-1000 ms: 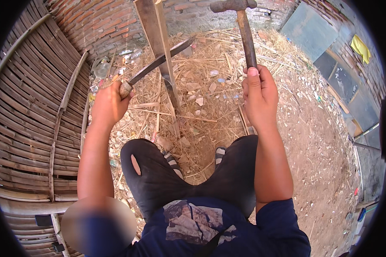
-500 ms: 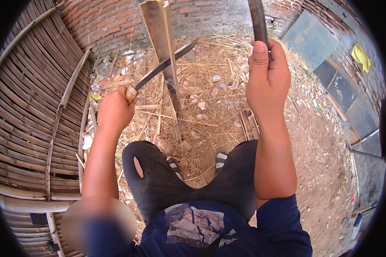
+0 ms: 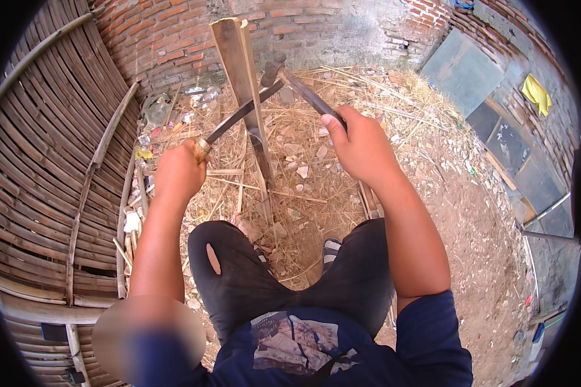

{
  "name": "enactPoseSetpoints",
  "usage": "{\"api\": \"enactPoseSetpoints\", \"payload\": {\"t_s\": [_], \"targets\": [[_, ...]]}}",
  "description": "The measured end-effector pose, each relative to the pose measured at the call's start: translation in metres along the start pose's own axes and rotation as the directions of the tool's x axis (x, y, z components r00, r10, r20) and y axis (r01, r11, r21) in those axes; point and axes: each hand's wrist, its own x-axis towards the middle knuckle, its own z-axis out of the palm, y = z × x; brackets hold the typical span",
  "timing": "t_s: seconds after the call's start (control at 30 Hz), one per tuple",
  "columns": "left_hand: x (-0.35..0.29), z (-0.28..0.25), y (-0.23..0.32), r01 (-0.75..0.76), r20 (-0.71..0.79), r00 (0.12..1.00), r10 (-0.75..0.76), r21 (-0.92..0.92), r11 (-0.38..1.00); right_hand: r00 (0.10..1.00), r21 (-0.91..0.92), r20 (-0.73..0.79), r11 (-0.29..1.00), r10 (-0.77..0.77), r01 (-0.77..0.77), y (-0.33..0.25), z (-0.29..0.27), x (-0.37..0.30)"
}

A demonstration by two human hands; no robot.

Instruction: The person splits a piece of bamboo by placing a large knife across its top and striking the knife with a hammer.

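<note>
My left hand is closed round the pale wooden handle of a long curved knife. The dark blade lies across an upright split length of bamboo, lodged in the split between the wide piece and a thin strip. The blade's tip sticks out on the right. My right hand grips a hammer by its dark handle. The hammer's head is at the blade's tip, just right of the bamboo; whether they touch I cannot tell.
Dry straw, stones and litter cover the ground around the bamboo. To the left stands a bamboo-slat wall; a brick wall closes off the back. Grey panels and a yellow cloth are on the right. My knees flank the bamboo's foot.
The hammer has swung down and left, from raised at the upper right to the knife's tip. My left hand keeps its grip, and the blade stays in the bamboo. The view has tilted slightly.
</note>
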Motion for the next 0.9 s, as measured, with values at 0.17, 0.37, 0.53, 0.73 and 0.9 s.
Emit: {"api": "enactPoseSetpoints", "payload": {"t_s": [0.17, 0.37, 0.53, 0.73, 0.9], "targets": [[-0.002, 0.001, 0.003, -0.007, 0.000, 1.000, 0.007, -0.007, 1.000, 0.904, 0.171, -0.420, 0.971, -0.081, 0.167, -0.021, -0.029, -0.001], [-0.004, -0.005, 0.017, 0.076, 0.056, 0.995, -0.078, 0.029, 0.997, 0.991, 0.027, -0.127, 0.999, 0.037, -0.034, 0.000, 0.018, -0.001], [-0.004, -0.010, 0.013, 0.126, 0.094, 0.987, -0.131, 0.064, 0.990, 0.995, -0.129, 0.103, 0.992, -0.004, 0.017, 0.003, 0.021, 0.011], [-0.006, -0.004, 0.001, 0.117, 0.098, 0.988, -0.122, 0.059, 0.991, 0.976, 0.094, -0.211, 0.992, -0.057, 0.079, -0.027, -0.033, 0.011], [-0.008, -0.002, 0.004, 0.074, 0.080, 0.994, -0.079, 0.066, 0.995, 0.847, 0.204, -0.524, 0.952, -0.091, 0.229, -0.024, -0.018, 0.007]]}}
